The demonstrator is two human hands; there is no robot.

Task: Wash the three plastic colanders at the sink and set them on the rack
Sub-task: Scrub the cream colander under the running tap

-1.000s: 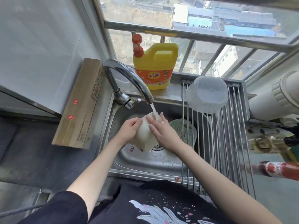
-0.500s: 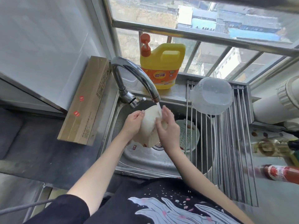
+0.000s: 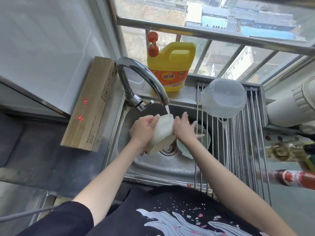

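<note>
Colander [image 3: 162,132] over steel sink [image 3: 163,167], window [image 3: 213,23] behind.

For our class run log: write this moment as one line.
step: rinsing | white colander under tap stream | left hand grips | right hand rubs, fingers straight | clear colander on rack

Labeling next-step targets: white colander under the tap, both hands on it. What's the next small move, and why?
Probably turn the white colander a little under the water stream. The left hand grips its side and the right hand lies flat against it, while water strikes only its upper rim. Racking looks premature; a clear container is on the rack, a green colander waits in the sink.
</note>
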